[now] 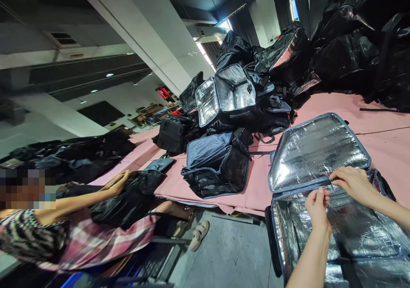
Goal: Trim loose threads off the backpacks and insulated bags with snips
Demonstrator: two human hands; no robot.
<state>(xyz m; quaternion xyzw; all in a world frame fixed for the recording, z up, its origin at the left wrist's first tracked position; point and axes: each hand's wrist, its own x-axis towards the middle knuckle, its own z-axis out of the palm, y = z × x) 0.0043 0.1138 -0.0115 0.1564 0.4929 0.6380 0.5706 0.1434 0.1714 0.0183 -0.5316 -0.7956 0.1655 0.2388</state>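
Note:
An insulated bag (361,232) with a silver foil lining lies opened out in front of me. Its foil-lined lid (317,151), edged in grey-blue binding, is folded back onto the pink table cover. My right hand (355,185) is at the seam between lid and body, fingers closed on something small and dark there that I cannot make out. Just left of it and lower, my left hand (318,209) is closed in a pinch over the foil interior. Whatever sits between its thumb and finger is too small to name.
Another black bag (221,164) stands on the pink table cover (323,104), with an opened foil-lined bag (235,91) behind it. Black bags (349,57) are heaped at the back right. At left, a seated person (105,228) handles a dark bag (128,202).

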